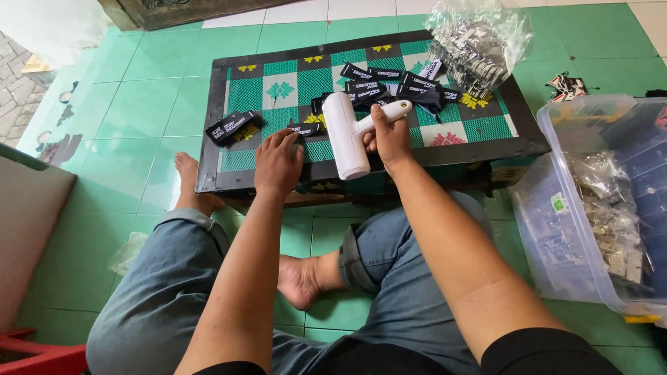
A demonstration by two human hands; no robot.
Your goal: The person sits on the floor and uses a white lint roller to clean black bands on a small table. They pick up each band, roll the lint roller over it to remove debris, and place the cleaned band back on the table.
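Nearest the camera are the person's knees in blue jeans point(160, 292) and a bare foot point(300, 279) on the green tiled floor point(139, 104). Above them both forearms reach to a low worktop point(271, 94) covered with a green and white patterned cloth. The right hand point(389, 135) is wrapped shut around the handle of a white gun-shaped handheld tool point(347, 135), whose thick barrel points back toward the person over the worktop's near edge. The left hand point(278, 163) lies palm down just left of the tool, its fingers loosely spread, fingertips touching a small black fabric label point(306, 129) with white print. Beyond the right hand a loose heap of similar black labels point(389, 87) is scattered across the cloth. Farther left of the left hand, a small stack of black labels point(233, 126) sits apart. At the far right corner rests a clear plastic bag point(476, 42) of shiny dark pieces. Right of the worktop, on the floor, stands a clear plastic bin point(556, 208) holding small clear packets point(611, 208).
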